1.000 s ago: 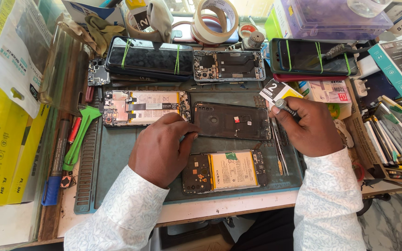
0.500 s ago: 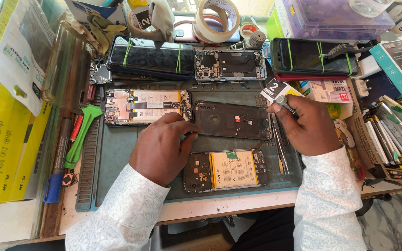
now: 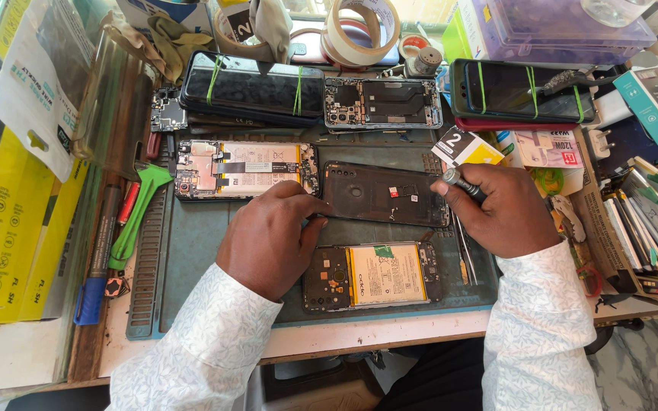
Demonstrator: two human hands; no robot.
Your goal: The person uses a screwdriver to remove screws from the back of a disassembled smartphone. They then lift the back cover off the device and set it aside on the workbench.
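Left hand (image 3: pixel 268 240) laid palm-down on the grey work mat (image 3: pixel 192 251), fingers loosely curled, fingertips pressed against the left end of the dark phone back cover (image 3: pixel 382 194) near the middle of the mat; nothing pinched there. Right hand (image 3: pixel 508 209) closed around a slim dark screwdriver (image 3: pixel 462 184), gripped between thumb and fingers, tip hidden by the hand, just beside the right end of that same cover. Directly below the cover, near the front edge of the desk, an opened phone with a yellow battery (image 3: pixel 375 275), lying flat between both wrists. To the left of the cover, another opened phone with exposed boards and a pale battery (image 3: pixel 245 169), just beside the left hand. Along the back edge of the mat, a dark phone bound with green bands (image 3: pixel 253 87), a stripped phone frame (image 3: pixel 382 103) beside it, and a second banded phone (image 3: pixel 527 91) toward the right back corner. Rolls of tape (image 3: pixel 359 30) behind those. At the left edge of the mat, a green plastic pry tool (image 3: pixel 135 217) and a blue-capped pen-like tool (image 3: pixel 97 266). Just behind the right hand, a small white and yellow card (image 3: pixel 466 146).
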